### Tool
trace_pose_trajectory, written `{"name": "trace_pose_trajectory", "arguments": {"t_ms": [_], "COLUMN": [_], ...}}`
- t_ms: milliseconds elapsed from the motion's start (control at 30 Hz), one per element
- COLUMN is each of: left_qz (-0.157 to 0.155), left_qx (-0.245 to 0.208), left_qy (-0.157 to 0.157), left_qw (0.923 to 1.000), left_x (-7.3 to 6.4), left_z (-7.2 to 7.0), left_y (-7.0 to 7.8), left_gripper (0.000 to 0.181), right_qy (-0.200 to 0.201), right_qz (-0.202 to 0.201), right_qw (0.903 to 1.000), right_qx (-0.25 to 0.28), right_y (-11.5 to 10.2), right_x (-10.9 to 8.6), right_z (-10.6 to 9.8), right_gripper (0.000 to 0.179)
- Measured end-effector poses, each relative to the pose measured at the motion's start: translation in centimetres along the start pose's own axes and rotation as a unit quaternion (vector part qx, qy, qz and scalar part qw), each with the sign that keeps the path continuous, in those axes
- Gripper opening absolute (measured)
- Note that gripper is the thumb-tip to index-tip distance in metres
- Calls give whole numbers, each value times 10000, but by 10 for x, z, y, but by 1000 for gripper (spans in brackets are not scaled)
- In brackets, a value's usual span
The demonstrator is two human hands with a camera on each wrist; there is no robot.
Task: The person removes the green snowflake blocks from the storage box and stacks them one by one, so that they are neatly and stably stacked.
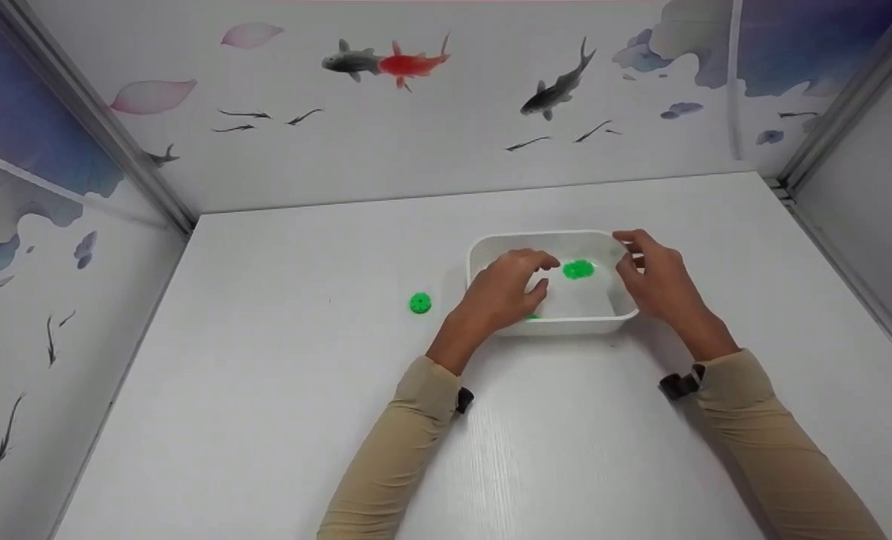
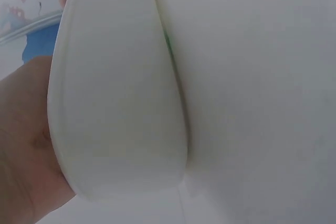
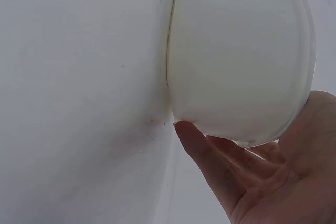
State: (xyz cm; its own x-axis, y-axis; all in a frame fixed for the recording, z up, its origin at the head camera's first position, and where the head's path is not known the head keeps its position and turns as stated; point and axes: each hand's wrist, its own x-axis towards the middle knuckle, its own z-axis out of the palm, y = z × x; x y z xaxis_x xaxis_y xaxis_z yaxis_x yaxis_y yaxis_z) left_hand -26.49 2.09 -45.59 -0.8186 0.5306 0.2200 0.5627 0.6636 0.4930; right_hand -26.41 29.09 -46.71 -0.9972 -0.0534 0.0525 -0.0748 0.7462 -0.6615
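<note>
A white rectangular basin (image 1: 558, 327) stands on the table. My left hand (image 1: 500, 291) reaches over its left part, thumb and fingers bent and apart with nothing visible between them. Just beyond those fingertips lies a patch of green pieces (image 1: 578, 269) on the basin floor. A sliver of green (image 1: 533, 316) shows by the near wall, partly hidden. My right hand (image 1: 665, 279) grips the basin's right end, with its thumb at the rim. The right wrist view shows fingers (image 3: 207, 150) against the outside of the end wall.
A round green notched piece (image 1: 420, 303) lies on the white table (image 1: 280, 405), left of the basin. Behind rises a panel (image 1: 446, 161) printed with fish, and side panels (image 1: 10, 315) flank the table. Each wrist carries a small black device (image 1: 678, 385).
</note>
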Motion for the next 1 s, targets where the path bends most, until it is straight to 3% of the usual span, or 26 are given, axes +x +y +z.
{"name": "trace_pose_trajectory", "arguments": {"t_ms": [367, 700, 1000], "left_qz": [-108, -425, -333], "left_qx": [125, 108, 280], "left_qy": [-222, -542, -807], "left_qw": [9996, 9976, 9958], "left_x": [21, 31, 43], "left_z": [13, 24, 31], "left_y": [11, 9, 14], "left_gripper": [34, 33, 36], "right_qy": [-71, 24, 44], "right_qz": [165, -142, -139], "right_qw": [9998, 9999, 9999], "right_qx": [21, 18, 5], "right_y": [-1, 2, 2], "right_x": [0, -1, -1], "right_z": [-1, 2, 1], "right_gripper": [52, 49, 49]}}
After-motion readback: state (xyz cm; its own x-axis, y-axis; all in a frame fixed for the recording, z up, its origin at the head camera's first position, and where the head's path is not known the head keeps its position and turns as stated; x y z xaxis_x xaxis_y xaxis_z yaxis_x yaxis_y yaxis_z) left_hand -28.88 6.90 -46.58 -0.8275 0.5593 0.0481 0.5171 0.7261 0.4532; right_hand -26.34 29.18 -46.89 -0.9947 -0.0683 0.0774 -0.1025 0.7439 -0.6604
